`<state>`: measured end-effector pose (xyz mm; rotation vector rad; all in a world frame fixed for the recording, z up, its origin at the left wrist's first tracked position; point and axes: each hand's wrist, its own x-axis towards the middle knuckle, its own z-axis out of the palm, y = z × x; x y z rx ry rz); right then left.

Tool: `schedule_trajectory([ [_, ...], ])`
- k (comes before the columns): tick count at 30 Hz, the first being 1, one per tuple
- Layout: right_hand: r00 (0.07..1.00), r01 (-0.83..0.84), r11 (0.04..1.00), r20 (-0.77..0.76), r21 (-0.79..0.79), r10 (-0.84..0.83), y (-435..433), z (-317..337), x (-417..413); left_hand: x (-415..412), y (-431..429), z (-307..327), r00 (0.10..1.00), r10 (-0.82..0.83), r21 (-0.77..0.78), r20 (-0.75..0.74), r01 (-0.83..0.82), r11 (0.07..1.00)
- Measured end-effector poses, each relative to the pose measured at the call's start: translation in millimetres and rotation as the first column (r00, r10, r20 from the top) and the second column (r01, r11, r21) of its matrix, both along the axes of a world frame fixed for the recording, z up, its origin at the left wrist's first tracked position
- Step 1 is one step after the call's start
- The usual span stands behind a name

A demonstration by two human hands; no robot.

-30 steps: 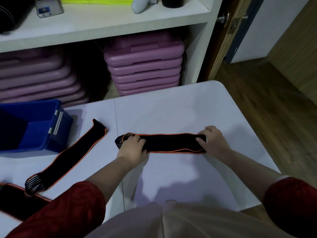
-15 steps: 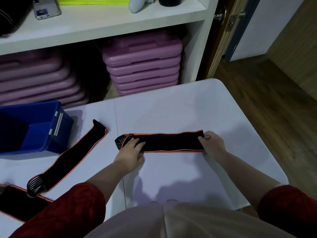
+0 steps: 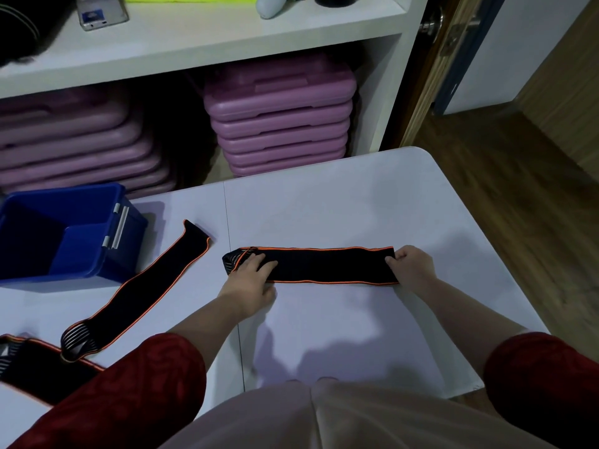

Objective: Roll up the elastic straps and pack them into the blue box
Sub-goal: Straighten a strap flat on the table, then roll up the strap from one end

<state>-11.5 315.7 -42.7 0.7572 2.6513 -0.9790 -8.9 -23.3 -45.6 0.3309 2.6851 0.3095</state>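
Note:
A black elastic strap with orange edging (image 3: 327, 264) lies flat and stretched across the white table (image 3: 340, 209). My left hand (image 3: 251, 280) presses flat on its left end, fingers spread over the fabric. My right hand (image 3: 411, 265) pinches the strap's right end. A second black strap (image 3: 139, 293) lies diagonally to the left, unrolled. A third strap (image 3: 35, 367) shows at the lower left edge, partly hidden by my sleeve. The blue box (image 3: 69, 233) stands open at the far left of the table.
A white shelf unit (image 3: 201, 43) stands behind the table, with stacks of purple plastic steps (image 3: 278, 115) underneath and small items on top. Wooden floor (image 3: 525, 176) and a door lie to the right. The table's right edge is close to my right hand.
My right hand has slid rightwards off the strap to its very end, so the strap lies longer and flatter. My left hand has flattened on the left end.

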Motion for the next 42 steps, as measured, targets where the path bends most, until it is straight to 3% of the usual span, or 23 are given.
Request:
schedule_trajectory([
  [4,0.998,0.051,0.995,0.029,-0.090,-0.048,-9,-1,-7,-3,1,-4,1.000,0.020,-0.073,-0.025,-0.021,0.997],
  [8,0.995,-0.003,0.993,0.097,-0.117,0.015,-21,-3,-16,-4,21,4,0.985,-0.093,-0.155,-0.144,0.071,0.985],
  [14,0.994,0.073,0.993,0.091,-0.097,-0.064,-18,-12,-31,-21,35,6,1.000,-0.006,-0.099,0.001,0.006,0.995],
  [18,0.989,0.148,0.982,0.019,-0.118,-0.147,-16,-4,-32,-52,30,0,0.997,-0.048,-0.096,0.063,0.054,0.994],
  [21,0.995,0.079,0.976,0.082,-0.204,-0.063,-20,6,-18,-86,23,-1,0.999,0.031,-0.124,0.039,-0.026,0.992],
  [25,0.964,-0.184,0.962,0.152,-0.203,0.217,-30,11,0,-122,16,2,0.938,0.336,0.031,-0.080,-0.335,0.942],
  [29,0.938,-0.279,0.944,0.160,-0.178,0.307,-35,8,3,-124,29,0,0.944,0.328,0.152,-0.028,-0.320,0.935],
  [33,0.940,-0.294,0.930,0.112,-0.219,0.323,-44,3,8,-112,50,8,0.993,0.110,0.240,0.051,-0.119,0.964],
  [36,0.882,-0.411,0.881,0.141,-0.233,0.449,-54,4,11,-99,60,7,0.995,0.029,0.263,0.093,-0.052,0.963],
  [39,0.850,-0.463,0.834,0.118,-0.299,0.514,-60,3,14,-85,62,1,0.996,0.053,0.340,0.066,-0.073,0.938],
  [42,0.897,-0.390,0.883,0.107,-0.262,0.428,-62,-4,16,-63,61,-1,0.978,0.199,0.387,0.059,-0.206,0.899],
])
